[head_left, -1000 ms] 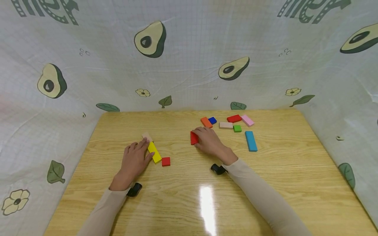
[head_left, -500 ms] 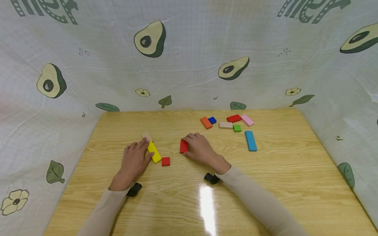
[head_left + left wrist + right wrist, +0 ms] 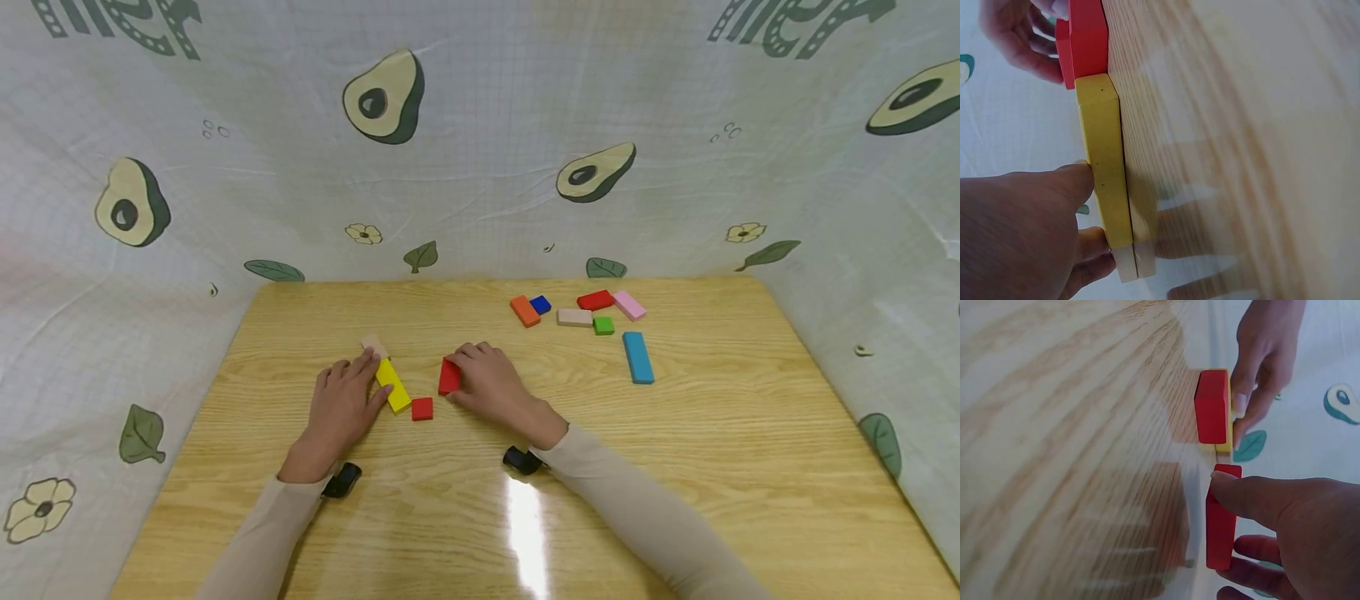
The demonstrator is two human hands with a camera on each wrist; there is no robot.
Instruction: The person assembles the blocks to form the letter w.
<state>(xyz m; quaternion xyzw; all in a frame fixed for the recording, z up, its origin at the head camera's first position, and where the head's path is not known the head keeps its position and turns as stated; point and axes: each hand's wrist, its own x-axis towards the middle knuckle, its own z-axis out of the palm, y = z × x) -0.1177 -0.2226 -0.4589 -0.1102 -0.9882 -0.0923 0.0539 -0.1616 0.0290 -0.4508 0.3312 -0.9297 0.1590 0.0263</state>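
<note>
The red block (image 3: 450, 377) is gripped in the right hand (image 3: 491, 387), fingers curled over its top and sides, and rests on the table (image 3: 675, 467) just beside the left hand's group. The right wrist view confirms the grip: thumb on the block's upper edge, fingers beneath.

Directly ahead of that hand lies a small red square (image 3: 422, 408), which touches or nearly touches the near end of the yellow block (image 3: 393, 386). The left hand (image 3: 341, 408) rests against the yellow block with its fingers extended along the side, steadying it; nothing is curled round it. A pale wooden block (image 3: 372, 345) sits at the far end of the yellow one, at the left fingertips, apparently end to end with it.

Judgement: a line of three pieces appears assembled under the left hand. The held red block is close to that line but not yet joined to it; a gap remains between it and the small red square.

Well beyond the right hand, toward the far edge, lie the unused pieces: an orange block (image 3: 524, 311), a blue cube (image 3: 540, 304), a second red piece (image 3: 596, 300), a pink block (image 3: 628, 305), a beige block (image 3: 574, 317), a green cube (image 3: 603, 326) and a long light-blue block (image 3: 637, 357). These seven appear still to be dealt with.
</note>
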